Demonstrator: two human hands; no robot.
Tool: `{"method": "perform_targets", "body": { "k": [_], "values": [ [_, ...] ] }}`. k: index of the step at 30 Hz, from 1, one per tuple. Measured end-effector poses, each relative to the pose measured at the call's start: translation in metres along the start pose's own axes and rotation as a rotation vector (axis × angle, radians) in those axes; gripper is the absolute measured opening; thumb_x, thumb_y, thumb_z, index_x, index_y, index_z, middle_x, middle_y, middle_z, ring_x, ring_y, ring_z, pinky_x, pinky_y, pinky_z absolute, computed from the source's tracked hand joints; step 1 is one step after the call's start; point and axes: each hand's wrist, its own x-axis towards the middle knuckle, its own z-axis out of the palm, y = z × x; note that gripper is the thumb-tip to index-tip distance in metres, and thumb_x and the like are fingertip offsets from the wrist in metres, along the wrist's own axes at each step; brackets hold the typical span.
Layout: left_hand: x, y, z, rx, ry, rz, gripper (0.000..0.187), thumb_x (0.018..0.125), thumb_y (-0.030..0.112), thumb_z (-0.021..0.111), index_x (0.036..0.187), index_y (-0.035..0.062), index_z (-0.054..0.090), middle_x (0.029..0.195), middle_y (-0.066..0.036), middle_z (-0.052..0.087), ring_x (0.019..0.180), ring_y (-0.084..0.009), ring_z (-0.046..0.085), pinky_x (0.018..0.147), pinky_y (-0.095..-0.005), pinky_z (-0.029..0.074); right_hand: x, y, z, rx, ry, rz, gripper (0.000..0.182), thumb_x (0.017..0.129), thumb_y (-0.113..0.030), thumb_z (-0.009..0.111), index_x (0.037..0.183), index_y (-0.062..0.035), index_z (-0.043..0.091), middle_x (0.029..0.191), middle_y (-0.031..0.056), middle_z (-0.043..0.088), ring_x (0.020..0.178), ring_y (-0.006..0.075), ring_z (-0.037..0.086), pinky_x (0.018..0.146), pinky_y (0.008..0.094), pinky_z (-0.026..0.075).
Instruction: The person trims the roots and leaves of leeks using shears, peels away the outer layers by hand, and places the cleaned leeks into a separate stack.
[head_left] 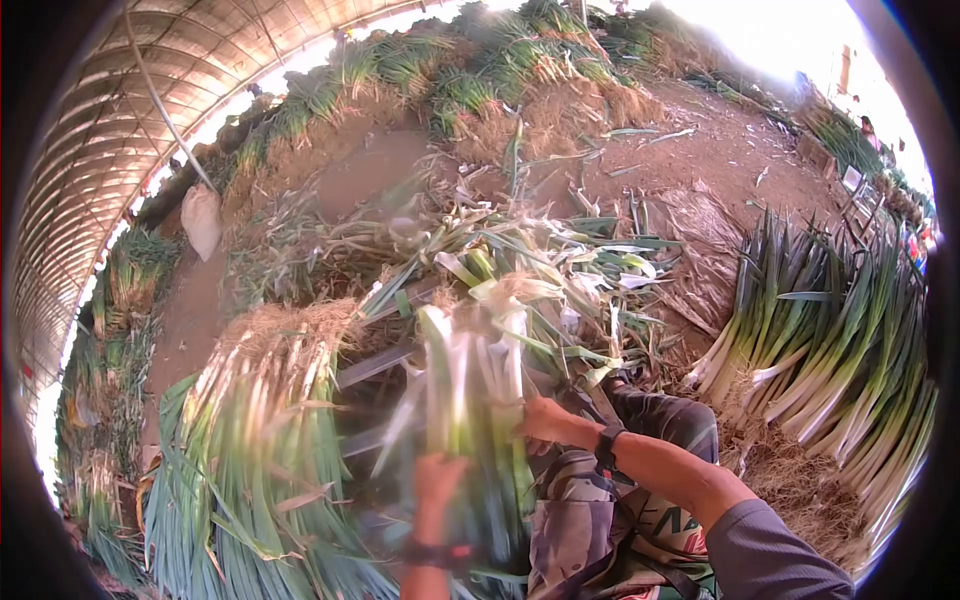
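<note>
Leeks (455, 375), with pale stalks pointing up and green leaves hanging down, stand in front of me, blurred by motion. My left hand (440, 478) is smeared but appears closed around the lower green part of these stalks. On their right side, my right hand (543, 420) has its fingers curled round a leek stalk (518, 345). The root ends at the top are too blurred to make out. Just left of my hands lies a large bundle of untrimmed leeks (260, 420), its brown roots facing away from me.
A heap of stripped leaves (500, 240) lies straight ahead. Cleaner leeks (830, 330) are stacked at the right, beside a crumpled sheet (700, 250). More leek piles (480, 70) line the back. A pale sack (201, 220) hangs by a pole at the left.
</note>
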Motion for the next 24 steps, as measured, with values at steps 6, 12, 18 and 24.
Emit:
{"method": "perform_targets", "body": {
  "k": [6, 12, 18, 24],
  "values": [
    [0.016, -0.008, -0.003, -0.012, 0.100, 0.007, 0.040, 0.074, 0.035, 0.076, 0.079, -0.0041, 0.070, 0.061, -0.006, 0.060, 0.059, -0.0137, 0.051, 0.057, -0.0357, 0.043, 0.015, 0.035, 0.015, 0.128, 0.077, -0.234, 0.043, 0.086, -0.022, 0.070, 0.124, -0.0035, 0.067, 0.069, 0.0058, 0.066, 0.055, 0.0160, 0.065, 0.049, 0.0310, 0.052],
    [0.038, -0.052, 0.004, -0.027, 0.171, 0.065, 0.042, 0.075, 0.033, 0.075, 0.098, -0.0018, 0.076, 0.074, -0.007, 0.068, 0.069, -0.0127, 0.058, 0.067, -0.0312, 0.047, 0.000, 0.014, 0.029, 0.105, 0.321, -0.082, 0.034, 0.086, -0.029, 0.069, 0.108, -0.0039, 0.074, 0.073, 0.0062, 0.067, 0.061, 0.0140, 0.063, 0.055, 0.0326, 0.050],
    [0.035, -0.038, 0.000, 0.169, 0.158, 0.072, 0.042, 0.077, 0.029, 0.073, 0.105, -0.0028, 0.074, 0.086, -0.019, 0.074, 0.080, -0.0228, 0.068, 0.077, -0.0361, 0.052, 0.003, -0.016, 0.034, 0.355, 0.441, -0.014, 0.040, 0.088, -0.032, 0.068, 0.116, -0.0037, 0.069, 0.083, 0.0082, 0.067, 0.078, 0.0126, 0.061, 0.070, 0.0322, 0.050],
    [0.048, -0.048, 0.016, 0.230, 0.071, 0.137, 0.045, 0.080, 0.035, 0.071, 0.104, -0.0020, 0.075, 0.087, -0.024, 0.073, 0.080, -0.0334, 0.071, 0.077, -0.0409, 0.053, 0.001, -0.022, 0.005, 0.317, 0.352, 0.030, 0.039, 0.084, -0.028, 0.071, 0.112, -0.0006, 0.066, 0.086, 0.0130, 0.067, 0.080, 0.0218, 0.062, 0.073, 0.0372, 0.051]
  ]
}}
